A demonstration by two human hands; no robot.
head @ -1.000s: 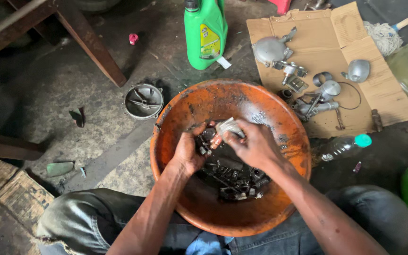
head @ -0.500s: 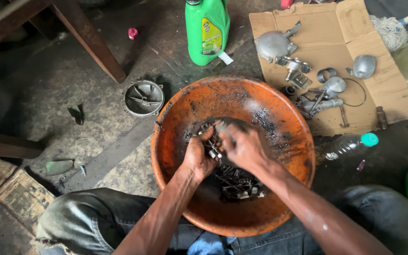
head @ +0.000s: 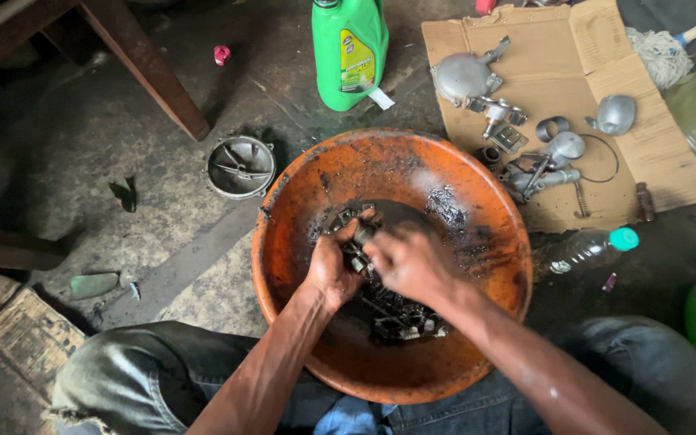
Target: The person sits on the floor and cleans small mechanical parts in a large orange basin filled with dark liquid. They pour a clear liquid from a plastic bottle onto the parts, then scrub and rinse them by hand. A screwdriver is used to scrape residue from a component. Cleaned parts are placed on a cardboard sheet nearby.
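Orange basin (head: 308, 242), greasy, between the knees: left hand (head: 332, 270) and right hand (head: 408, 262) together at centre, both clamped on a small metal part (head: 360, 246); cardboard (head: 670, 161) at two o'clock; green jug (head: 350, 52) at twelve.

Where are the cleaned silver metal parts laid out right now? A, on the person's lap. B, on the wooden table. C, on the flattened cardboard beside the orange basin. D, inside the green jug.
C: the silver metal parts lie spread on the flattened cardboard, up and to the right of the orange basin where both hands work.
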